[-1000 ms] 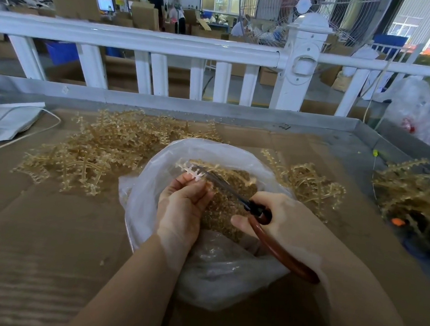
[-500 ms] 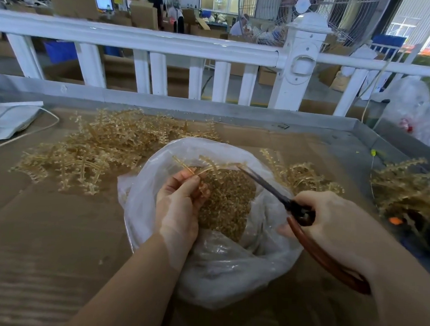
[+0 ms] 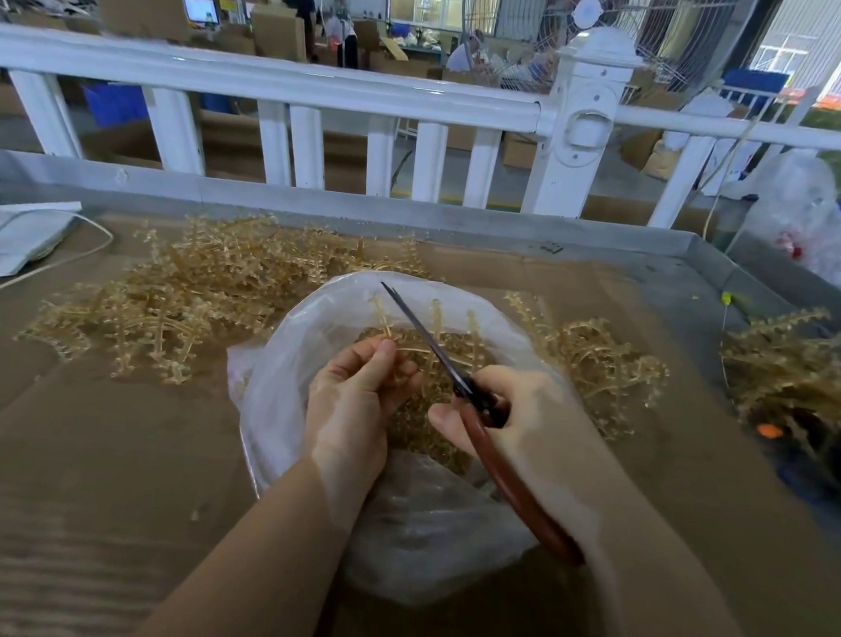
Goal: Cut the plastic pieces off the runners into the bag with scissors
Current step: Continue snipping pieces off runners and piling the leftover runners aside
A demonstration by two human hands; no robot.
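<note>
No text, label, brand, number or sign is showing legibly anywhere; the lit monitor (image 3: 200, 8) glowing beyond the white fence (image 3: 295, 84) is too blurred to read.

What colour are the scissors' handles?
Reddish-brown scissors handles, clearest in the head view.

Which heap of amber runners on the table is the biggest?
The heap at far left, spread wide behind the bag. The heap right of the bag and the one at the right edge are smaller.
</note>
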